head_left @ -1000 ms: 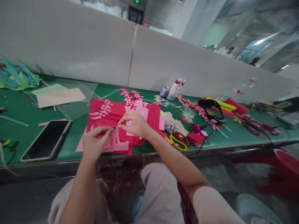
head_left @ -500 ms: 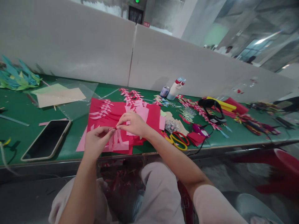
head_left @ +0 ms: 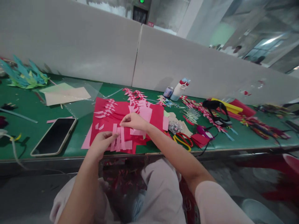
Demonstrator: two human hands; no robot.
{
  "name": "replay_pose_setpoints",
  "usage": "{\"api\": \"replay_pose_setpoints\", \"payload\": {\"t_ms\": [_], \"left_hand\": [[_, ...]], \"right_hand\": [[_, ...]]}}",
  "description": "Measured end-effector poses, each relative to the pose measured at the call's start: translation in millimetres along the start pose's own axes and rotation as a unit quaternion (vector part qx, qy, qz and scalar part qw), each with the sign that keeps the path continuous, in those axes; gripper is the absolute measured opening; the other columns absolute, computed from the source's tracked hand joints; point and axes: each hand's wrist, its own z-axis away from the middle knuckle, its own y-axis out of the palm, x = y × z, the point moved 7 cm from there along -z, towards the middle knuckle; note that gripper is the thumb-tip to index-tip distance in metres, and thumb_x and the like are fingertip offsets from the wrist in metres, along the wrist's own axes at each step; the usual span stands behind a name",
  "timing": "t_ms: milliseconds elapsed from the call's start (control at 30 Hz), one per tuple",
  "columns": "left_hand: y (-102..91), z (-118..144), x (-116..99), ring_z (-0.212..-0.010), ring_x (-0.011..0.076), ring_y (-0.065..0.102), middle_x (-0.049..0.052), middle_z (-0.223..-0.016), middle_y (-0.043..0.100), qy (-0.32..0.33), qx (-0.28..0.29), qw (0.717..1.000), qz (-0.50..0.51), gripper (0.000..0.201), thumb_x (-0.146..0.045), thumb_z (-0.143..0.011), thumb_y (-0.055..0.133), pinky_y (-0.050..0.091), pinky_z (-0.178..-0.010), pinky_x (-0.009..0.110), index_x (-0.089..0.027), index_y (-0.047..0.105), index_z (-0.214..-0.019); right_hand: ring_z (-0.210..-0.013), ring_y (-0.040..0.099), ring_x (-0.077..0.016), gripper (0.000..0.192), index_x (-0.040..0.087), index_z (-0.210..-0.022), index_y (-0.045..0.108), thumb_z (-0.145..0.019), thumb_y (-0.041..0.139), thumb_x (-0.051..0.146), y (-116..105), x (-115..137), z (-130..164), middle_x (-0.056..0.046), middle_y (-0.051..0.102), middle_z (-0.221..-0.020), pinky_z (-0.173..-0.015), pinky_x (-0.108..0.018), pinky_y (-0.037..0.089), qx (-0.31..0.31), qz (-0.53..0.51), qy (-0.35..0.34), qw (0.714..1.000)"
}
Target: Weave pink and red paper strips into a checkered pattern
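Strips point(head_left: 122, 140) near the red sheet's point(head_left: 122, 108) front edge could skew or crease if a fingertip drags across them. They look pink, narrow, flat and roughly parallel. Left hand point(head_left: 100, 144) and right hand point(head_left: 135, 122) have fingertips drawn together at them; whether either pinches one, I cannot tell.
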Motion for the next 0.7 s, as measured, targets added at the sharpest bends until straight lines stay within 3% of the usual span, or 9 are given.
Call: {"api": "replay_pose_setpoints", "payload": {"t_ms": [233,400,567,700], "left_hand": [[-0.4,7,11,-0.047,0.0103,0.05,-0.003,-0.048,0.054,-0.044,0.043,0.997,-0.04,0.035,-0.047,-0.054,0.078,0.045,-0.051,0.023,-0.016,0.062,-0.056],[-2.8,15,23,-0.052,0.0193,0.063,0.007,-0.054,0.066,-0.103,0.092,0.986,-0.098,0.04,-0.053,-0.056,0.076,0.049,-0.052,0.028,-0.014,0.065,-0.057],[-7.8,19,34,-0.042,0.0167,0.057,0.006,-0.047,0.063,-0.118,0.151,0.955,-0.225,0.045,-0.06,-0.064,0.066,0.043,-0.045,0.025,-0.015,0.065,-0.056],[-17.5,19,34,-0.038,0.0149,0.051,0.003,-0.042,0.059,-0.108,0.148,0.939,-0.29,0.05,-0.064,-0.069,0.057,0.04,-0.044,0.025,-0.018,0.063,-0.053]], "right_hand": [[-0.07,0.065,-0.0125,0.014,0.01,-0.081,0.076,-0.073,0.068,0.018,12,-20,-19,-0.007,0.075,-0.078,-0.064,-0.02,0.046,0.048,0.098,0.01,0.994],[-0.07,0.065,-0.0127,0.012,0.01,-0.08,0.076,-0.072,0.071,0.017,23,-28,-32,-0.006,0.075,-0.076,-0.06,-0.019,0.042,0.073,0.147,0.011,0.986],[-0.065,0.063,-0.0109,0.009,0.014,-0.078,0.076,-0.071,0.071,0.018,30,-26,-41,-0.003,0.074,-0.072,-0.055,-0.019,0.037,0.095,0.205,0.006,0.974],[-0.063,0.061,-0.0103,0.008,0.016,-0.075,0.077,-0.07,0.073,0.022,35,-23,-45,-0.001,0.073,-0.07,-0.054,-0.02,0.034,0.094,0.241,-0.001,0.966]]}}
